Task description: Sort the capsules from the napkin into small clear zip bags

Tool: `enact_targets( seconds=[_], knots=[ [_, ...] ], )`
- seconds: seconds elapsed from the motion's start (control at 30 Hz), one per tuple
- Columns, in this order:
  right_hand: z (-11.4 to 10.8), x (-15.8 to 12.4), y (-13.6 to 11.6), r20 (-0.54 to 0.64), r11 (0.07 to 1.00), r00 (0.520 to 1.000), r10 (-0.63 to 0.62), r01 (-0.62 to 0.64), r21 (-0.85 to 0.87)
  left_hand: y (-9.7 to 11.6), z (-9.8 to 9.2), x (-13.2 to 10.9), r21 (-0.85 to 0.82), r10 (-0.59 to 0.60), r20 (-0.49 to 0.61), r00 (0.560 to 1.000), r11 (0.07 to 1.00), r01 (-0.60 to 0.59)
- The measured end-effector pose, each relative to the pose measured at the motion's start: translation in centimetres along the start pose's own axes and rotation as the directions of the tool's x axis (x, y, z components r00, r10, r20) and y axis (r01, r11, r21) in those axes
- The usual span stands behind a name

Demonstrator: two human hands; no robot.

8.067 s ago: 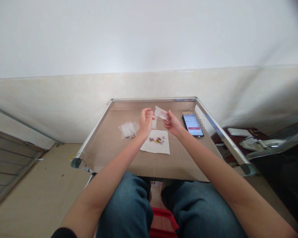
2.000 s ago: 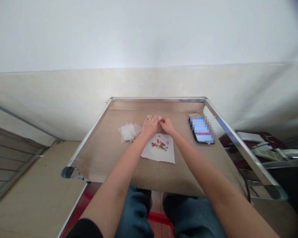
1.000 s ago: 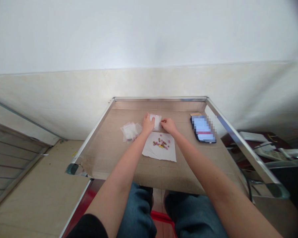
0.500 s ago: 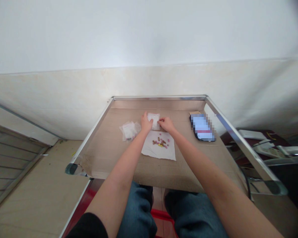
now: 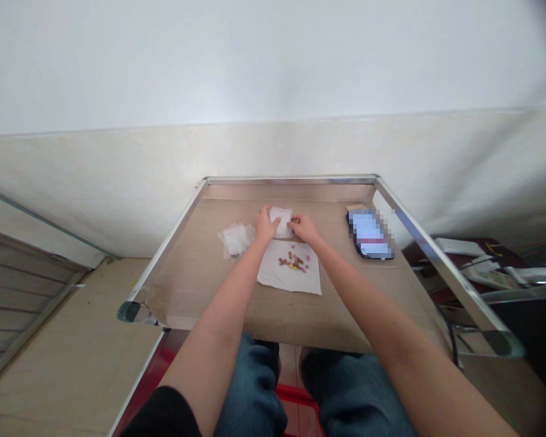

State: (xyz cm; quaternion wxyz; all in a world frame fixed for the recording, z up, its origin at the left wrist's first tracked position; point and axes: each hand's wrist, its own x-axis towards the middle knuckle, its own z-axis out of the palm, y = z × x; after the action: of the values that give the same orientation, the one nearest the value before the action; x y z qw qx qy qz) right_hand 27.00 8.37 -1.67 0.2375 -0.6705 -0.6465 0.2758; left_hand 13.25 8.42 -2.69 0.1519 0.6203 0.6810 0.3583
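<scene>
A small clear plastic bag (image 5: 281, 222) lies on the brown cardboard (image 5: 327, 315) just above a white paper napkin (image 5: 289, 276). My left hand (image 5: 267, 224) is at the bag's left edge, and my right hand (image 5: 304, 229) has its fingertips on the right edge. Several pink, yellow and brown pills (image 5: 293, 261) are scattered on the napkin. Left of my left hand lies a small pile of clear plastic bags (image 5: 233, 240). Whether the small bag holds anything is too hard to see.
A smartphone (image 5: 369, 234) with a pixelated screen lies on the cardboard at the right. A steel frame (image 5: 291, 180) borders the tray, with a wall behind it. Lower right, cables and white objects sit on a dark red surface (image 5: 450, 258). A red crate (image 5: 295, 393) shows between my knees.
The small bag, held up between my hands earlier, now lies low on the cardboard. My hands have stayed nearly still over the last second, and the view has shifted slightly.
</scene>
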Motion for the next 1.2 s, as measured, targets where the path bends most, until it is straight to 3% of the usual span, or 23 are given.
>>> enact_targets(
  seconds=[0.13,0.37,0.53,0.87,1.2],
  knots=[
    [0.0,-0.1,-0.1,0.008,1.0,1.0,-0.008,0.008,-0.005,0.5,-0.3,-0.4,0.08,0.042,0.016,0.999,0.996,-0.043],
    [-0.1,-0.1,0.0,0.021,0.999,0.999,-0.038,0.039,-0.008,1.2,-1.0,-0.5,0.322,0.24,0.135,0.961,0.907,-0.271],
    [0.0,-0.1,0.1,0.017,0.999,0.998,-0.054,0.054,0.009,1.5,-0.7,-0.4,0.363,0.279,0.178,0.944,0.873,-0.327],
    [-0.2,-0.2,0.1,0.042,0.999,0.998,-0.045,0.044,0.009,1.7,-0.6,-0.7,0.401,0.257,0.187,0.948,0.861,-0.312],
    [-1.2,-0.6,0.5,0.024,0.998,0.998,-0.054,0.055,-0.025,2.3,-0.3,-0.5,0.386,0.271,0.066,0.96,0.88,-0.275]
  ],
)
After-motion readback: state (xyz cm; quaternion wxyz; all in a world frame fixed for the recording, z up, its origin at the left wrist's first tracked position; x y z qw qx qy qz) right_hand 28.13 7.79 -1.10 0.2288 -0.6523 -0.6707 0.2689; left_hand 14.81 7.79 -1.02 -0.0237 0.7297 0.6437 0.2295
